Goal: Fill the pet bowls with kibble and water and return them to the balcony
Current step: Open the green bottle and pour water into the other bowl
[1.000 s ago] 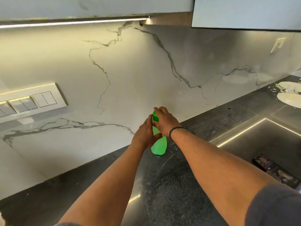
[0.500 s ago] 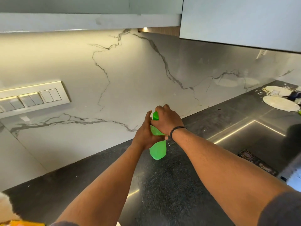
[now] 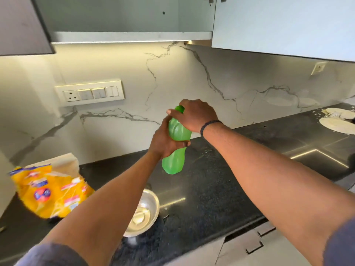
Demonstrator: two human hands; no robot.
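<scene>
A green plastic bottle [image 3: 174, 162] is held upright above the black countertop [image 3: 207, 189]. My left hand [image 3: 165, 143] grips its waist from the left. My right hand [image 3: 194, 114] covers its top, fingers wrapped round the green cap. A steel bowl [image 3: 144, 214] stands on the counter near the front edge, partly hidden under my left forearm, with a pale shine inside; I cannot tell what it holds. A yellow kibble bag [image 3: 50, 194] lies on the counter at the left.
A marble backsplash with a switch panel [image 3: 90, 93] rises behind the counter. Wall cabinets [image 3: 278, 24] hang overhead. White plates [image 3: 336, 125] with scraps sit at the far right, by a glossy inset panel [image 3: 317, 150]. Drawers [image 3: 251, 248] lie below the counter edge.
The bottle has come up off the counter and toward me, both hands still on it. The camera pulled back and down, bringing the steel bowl and yellow bag into view.
</scene>
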